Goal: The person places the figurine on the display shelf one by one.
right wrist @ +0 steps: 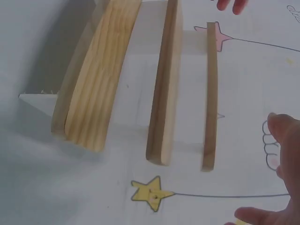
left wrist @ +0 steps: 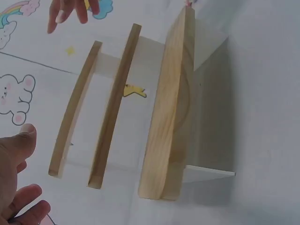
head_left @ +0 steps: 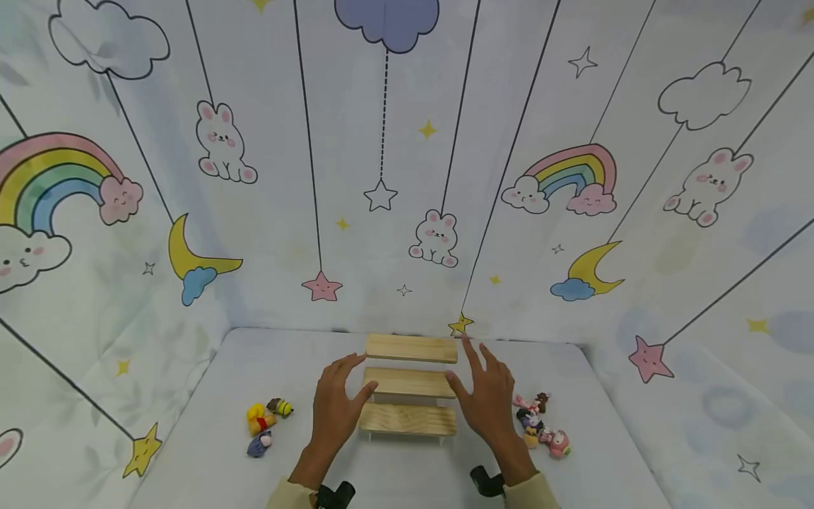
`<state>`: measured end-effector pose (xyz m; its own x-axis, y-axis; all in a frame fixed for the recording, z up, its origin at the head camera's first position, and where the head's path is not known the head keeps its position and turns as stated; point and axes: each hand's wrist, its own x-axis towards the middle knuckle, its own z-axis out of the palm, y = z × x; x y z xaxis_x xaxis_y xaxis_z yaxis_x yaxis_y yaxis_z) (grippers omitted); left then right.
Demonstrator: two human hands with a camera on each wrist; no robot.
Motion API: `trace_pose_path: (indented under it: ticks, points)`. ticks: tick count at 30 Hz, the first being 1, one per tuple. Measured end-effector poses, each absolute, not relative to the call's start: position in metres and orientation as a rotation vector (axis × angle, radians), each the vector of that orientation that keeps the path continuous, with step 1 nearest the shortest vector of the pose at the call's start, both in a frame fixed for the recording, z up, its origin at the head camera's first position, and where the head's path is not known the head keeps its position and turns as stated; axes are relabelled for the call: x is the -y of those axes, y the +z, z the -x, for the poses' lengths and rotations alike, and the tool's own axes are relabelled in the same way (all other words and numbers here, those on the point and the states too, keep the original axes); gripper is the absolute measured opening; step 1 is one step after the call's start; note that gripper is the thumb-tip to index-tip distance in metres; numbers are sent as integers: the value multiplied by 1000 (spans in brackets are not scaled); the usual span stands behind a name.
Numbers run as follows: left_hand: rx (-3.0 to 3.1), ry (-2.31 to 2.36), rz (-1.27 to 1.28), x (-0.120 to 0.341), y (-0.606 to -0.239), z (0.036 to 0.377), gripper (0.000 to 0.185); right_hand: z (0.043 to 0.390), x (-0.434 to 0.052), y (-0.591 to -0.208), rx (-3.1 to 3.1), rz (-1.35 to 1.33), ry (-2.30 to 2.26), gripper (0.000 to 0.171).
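Note:
A small three-step shelf with light wooden boards [head_left: 410, 382] and white supports [left wrist: 208, 173] stands between my hands in the head view. My left hand [head_left: 335, 406] is at its left side, fingers apart and thumb pointing toward the middle board. On the other side my right hand [head_left: 486, 396] spreads its fingers, thumb close by the right end of the middle board. Neither hand holds anything. In the left wrist view the front board [left wrist: 166, 112] is nearest, with the two other boards behind it. The right wrist view shows the same boards [right wrist: 101, 75] from the other end.
Left of the shelf lie small figurines: a yellow bear [head_left: 259, 419], a bee [head_left: 280, 407] and a blue-grey one [head_left: 259, 445]. Several more figurines [head_left: 558, 444] cluster at the right. A white cloth backdrop [head_left: 273, 212] with printed rabbits, stars and rainbows rises behind the white table [head_left: 203, 452].

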<state>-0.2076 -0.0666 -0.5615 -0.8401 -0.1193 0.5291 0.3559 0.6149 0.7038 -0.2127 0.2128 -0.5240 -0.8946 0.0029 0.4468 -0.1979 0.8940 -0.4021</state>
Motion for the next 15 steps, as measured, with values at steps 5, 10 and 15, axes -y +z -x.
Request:
trace_pose_path:
  ticks: [5,10,15]
  points:
    - [2281,-1270,198,66,-575,212,58,211,-221,-526,2599,-131,649,81]
    - [2296,-1386,222,65,-588,220,56,212,-229,-530,2599,-123,670,81]
    - [2338,-1498,220,66,-595,226,52,213,-238,-535,2607,-104,710,81]
